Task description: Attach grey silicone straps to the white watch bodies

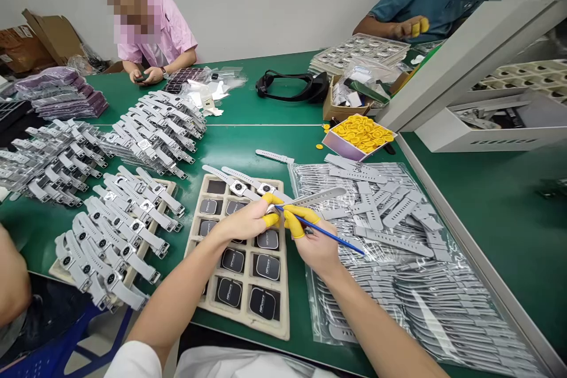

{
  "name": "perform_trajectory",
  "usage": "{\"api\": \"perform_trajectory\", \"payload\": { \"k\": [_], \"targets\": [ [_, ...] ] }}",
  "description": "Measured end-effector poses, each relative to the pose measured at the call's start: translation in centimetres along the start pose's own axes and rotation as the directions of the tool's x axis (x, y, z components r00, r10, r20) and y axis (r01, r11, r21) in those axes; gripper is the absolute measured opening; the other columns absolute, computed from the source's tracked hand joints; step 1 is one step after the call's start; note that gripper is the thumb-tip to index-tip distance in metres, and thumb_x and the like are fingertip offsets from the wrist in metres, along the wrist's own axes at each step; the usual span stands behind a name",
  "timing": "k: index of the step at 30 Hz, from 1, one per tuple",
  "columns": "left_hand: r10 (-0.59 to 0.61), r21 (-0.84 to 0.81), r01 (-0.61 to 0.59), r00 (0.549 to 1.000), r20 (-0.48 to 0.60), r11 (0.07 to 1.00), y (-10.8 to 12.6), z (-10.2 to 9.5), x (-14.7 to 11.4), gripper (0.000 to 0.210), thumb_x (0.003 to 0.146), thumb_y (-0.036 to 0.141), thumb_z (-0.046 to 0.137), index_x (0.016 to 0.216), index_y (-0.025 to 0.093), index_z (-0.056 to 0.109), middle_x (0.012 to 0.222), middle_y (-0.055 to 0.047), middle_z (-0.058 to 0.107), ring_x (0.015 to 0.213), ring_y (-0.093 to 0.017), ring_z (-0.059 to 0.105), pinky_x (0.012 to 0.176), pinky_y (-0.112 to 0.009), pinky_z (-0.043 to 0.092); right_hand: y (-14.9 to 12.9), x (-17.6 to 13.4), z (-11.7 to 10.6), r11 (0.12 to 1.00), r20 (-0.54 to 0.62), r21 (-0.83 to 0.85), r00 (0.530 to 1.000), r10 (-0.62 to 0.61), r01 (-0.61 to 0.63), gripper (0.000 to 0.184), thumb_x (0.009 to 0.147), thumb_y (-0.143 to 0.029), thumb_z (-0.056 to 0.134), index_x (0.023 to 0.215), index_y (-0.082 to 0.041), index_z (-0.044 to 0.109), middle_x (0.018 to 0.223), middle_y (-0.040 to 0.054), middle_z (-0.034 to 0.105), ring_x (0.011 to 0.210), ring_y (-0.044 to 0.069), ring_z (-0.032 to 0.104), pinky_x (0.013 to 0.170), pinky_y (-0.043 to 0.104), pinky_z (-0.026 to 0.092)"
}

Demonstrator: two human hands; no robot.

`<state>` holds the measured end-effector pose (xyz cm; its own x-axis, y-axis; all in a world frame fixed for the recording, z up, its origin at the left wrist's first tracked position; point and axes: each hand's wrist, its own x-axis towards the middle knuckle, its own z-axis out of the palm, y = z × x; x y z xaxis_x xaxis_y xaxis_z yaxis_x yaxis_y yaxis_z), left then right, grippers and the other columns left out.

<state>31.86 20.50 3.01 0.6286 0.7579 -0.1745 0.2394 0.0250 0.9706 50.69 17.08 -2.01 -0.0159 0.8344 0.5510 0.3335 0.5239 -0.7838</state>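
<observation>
Over the compartment tray (245, 289), left hand (248, 218) pinches a half-hidden smartwatch (271, 208), likely light, soft-strapped, best held by edges; right hand (315, 245) grips blue stick (341, 241).

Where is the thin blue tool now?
The thin blue tool is right of centre in the head view, in the right hand, tail over grey watch straps.

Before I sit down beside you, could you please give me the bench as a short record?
Left grip: yellow-tipped, holding what looks like a watch, mostly hidden
Right grip: yellow-tipped, holding a blue tool
Strap: reaching rightward from between the grips
Tray: below the grips, dark squares in its cells
Loose straps: on bagged straps, right
Yellow cots: in a box, a few outside
</observation>
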Motion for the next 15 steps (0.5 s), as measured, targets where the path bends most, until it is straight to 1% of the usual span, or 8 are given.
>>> {"api": "perform_trajectory", "payload": {
  "k": [4,8,13,15],
  "targets": [
    [-0.026,0.071,0.028,0.999,-0.035,0.997,-0.06,-0.2,-0.07,0.015,0.095,0.023,0.05,0.11,0.019,0.051,0.073,0.005,0.05,0.065,-0.013,0.046,0.067,-0.027,0.045,-0.06,0.15,0.08,1.0,-0.018,-0.022,1.0,0.006,-0.006,0.01,0.096,-0.024,0.067,0.1,-0.024,0.077,0.088,0.0041,0.081,0.074,0.022,0.078,0.066,0.033,0.066],
    [-0.044,0.121,0.054,0.995,-0.086,0.991,-0.23,-0.34,-0.11,0.015,0.095,0.024,0.049,0.11,0.02,0.051,0.077,0.004,0.051,0.07,-0.015,0.049,0.07,-0.029,0.045,0.02,0.33,0.15,0.999,-0.007,0.034,1.0,0.019,-0.019,0.009,0.096,-0.022,0.068,0.099,-0.024,0.076,0.088,0.0027,0.081,0.07,0.02,0.076,0.063,0.031,0.064],
    [-0.023,0.109,0.031,0.996,-0.081,0.994,-0.25,-0.42,-0.12,0.012,0.096,0.025,0.05,0.107,0.021,0.05,0.08,0.003,0.052,0.073,-0.015,0.05,0.071,-0.029,0.046,0.16,0.33,0.29,0.998,-0.04,0.049,0.999,-0.024,0.026,0.009,0.096,-0.022,0.069,0.099,-0.026,0.076,0.087,0.0028,0.079,0.075,0.021,0.075,0.067,0.033,0.063],
    [-0.013,0.09,0.021,0.997,-0.081,0.996,-0.28,-0.48,-0.1,0.012,0.095,0.023,0.051,0.107,0.02,0.05,0.08,0.003,0.052,0.071,-0.014,0.049,0.068,-0.027,0.046,0.41,0.15,0.31,0.998,-0.052,0.057,0.999,-0.008,0.011,0.009,0.097,-0.025,0.067,0.099,-0.026,0.076,0.083,0.0024,0.077,0.07,0.02,0.073,0.063,0.033,0.061]
  ]
}}
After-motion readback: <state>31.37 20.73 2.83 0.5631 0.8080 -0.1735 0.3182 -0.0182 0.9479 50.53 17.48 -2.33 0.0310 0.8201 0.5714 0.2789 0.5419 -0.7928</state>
